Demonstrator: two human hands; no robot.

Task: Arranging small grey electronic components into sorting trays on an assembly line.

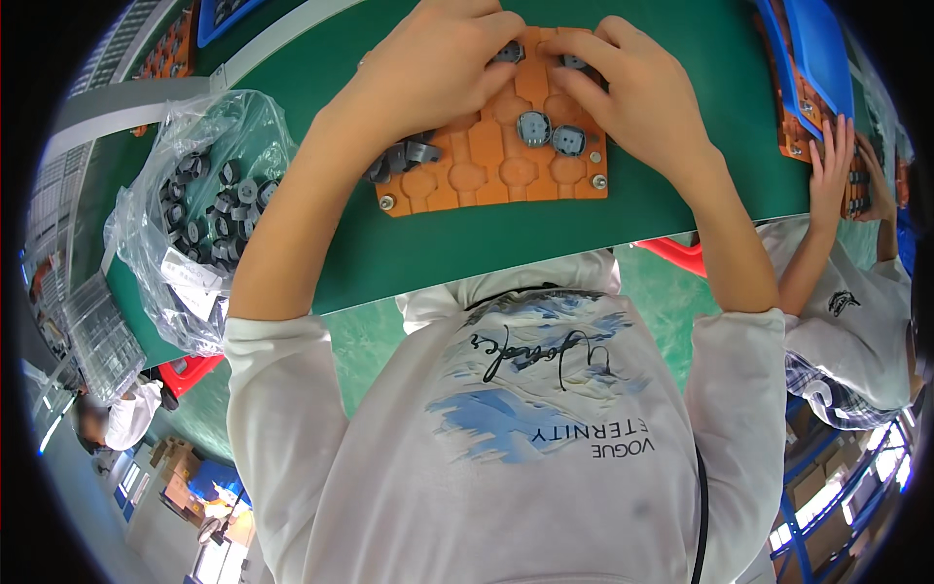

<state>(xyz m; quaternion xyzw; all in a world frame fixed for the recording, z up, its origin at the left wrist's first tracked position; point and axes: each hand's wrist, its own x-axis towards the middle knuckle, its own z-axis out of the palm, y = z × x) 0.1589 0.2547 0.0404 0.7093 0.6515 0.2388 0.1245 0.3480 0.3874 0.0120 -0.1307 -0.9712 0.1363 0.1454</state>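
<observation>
An orange fixture tray [449,200] with rows of rounded recesses lies on the green table. At its far edge, my left hand [433,73] pinches a small grey plastic part [508,53] between thumb and forefinger. Across from it, my right hand [637,92] has thumb and fingers closed about another grey part [572,61], mostly covered by the fingers. Two round grey parts, one [533,128] beside the other [568,140], sit side by side on the tray nearer to me. Several dark grey curved pieces [420,152] are heaped on the tray's left side, partly behind my left forearm.
A clear plastic bag [146,234] full of loose grey parts lies left of my forearm. At the far right a co-worker's hands [832,165] are beside another orange tray [793,127] and a blue bin [822,58]. Red stools [676,255] show below the table edge.
</observation>
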